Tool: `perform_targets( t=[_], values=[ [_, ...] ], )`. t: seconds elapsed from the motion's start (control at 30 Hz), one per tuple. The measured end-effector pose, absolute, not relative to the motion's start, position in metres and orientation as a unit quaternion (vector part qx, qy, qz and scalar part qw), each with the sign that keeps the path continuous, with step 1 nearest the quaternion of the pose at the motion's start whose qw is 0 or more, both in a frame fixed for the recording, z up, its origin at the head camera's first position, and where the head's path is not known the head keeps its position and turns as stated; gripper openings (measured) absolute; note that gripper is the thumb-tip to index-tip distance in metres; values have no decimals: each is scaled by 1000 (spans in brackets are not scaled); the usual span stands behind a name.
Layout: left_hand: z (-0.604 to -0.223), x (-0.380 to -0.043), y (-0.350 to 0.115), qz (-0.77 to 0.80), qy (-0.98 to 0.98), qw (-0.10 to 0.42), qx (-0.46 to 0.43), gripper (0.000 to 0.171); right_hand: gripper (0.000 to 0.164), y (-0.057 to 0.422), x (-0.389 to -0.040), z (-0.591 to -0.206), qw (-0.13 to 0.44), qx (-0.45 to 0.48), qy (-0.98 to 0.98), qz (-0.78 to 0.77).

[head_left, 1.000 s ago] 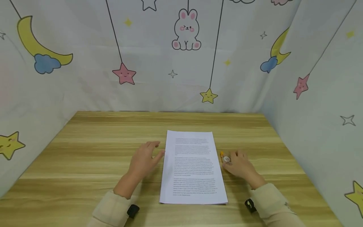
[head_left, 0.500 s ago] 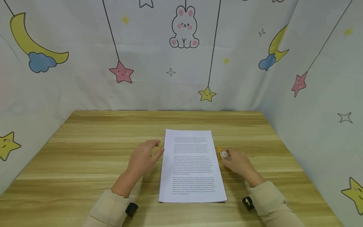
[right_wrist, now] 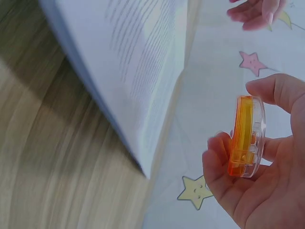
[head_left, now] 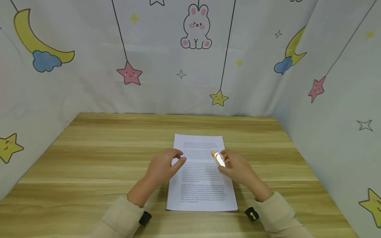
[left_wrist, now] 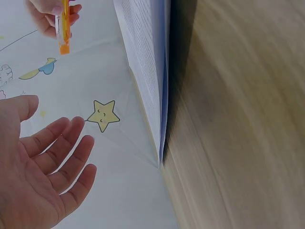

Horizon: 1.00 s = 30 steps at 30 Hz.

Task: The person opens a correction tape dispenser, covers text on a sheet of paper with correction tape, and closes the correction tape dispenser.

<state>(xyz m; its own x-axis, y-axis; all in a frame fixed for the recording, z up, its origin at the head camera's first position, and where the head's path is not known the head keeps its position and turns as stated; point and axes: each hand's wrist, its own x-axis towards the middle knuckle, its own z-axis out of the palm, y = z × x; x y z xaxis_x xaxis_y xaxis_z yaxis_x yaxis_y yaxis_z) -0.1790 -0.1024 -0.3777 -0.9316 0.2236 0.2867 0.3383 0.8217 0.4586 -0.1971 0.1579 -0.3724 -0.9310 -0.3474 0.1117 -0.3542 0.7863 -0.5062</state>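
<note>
A printed stack of paper (head_left: 202,185) lies on the wooden table in front of me. Over its right edge, my right hand (head_left: 238,168) pinches a correction tape (head_left: 220,160) between thumb and fingers. The right wrist view shows the tape's orange and clear plastic case (right_wrist: 246,136) edge-on, held clear of the sheets. My left hand (head_left: 163,168) hovers at the paper's left edge with its thumb apart from its fingers. In the left wrist view that hand's palm is bare and its fingers are relaxed.
The wood-grain table (head_left: 98,158) runs out to both sides of the paper. A white cloth (head_left: 154,96) printed with stars, moons and a rabbit hangs along the back and sides. Dark wrist cameras sit at both cuffs.
My right hand has lifted the correction tape from beside the paper and carried it left, over the sheets. My left hand has shifted right, to over the paper's left edge.
</note>
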Motion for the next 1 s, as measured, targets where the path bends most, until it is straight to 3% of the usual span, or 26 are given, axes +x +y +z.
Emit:
perform_targets(
  t=[0.47, 0.8, 1.0],
  values=[
    [-369, -188, -78, -283, -926, 72, -238, 34, 47, 133, -183, -363, -33, 232, -922, 307],
    [-370, -183, -83, -305, -921, 62, -235, 27, 45, 118, -171, -361, -10, 282, -915, 288],
    [-370, -182, -87, -324, -914, 41, -239, 26, 47, 115, -171, -362, -40, 290, -902, 317]
  ],
)
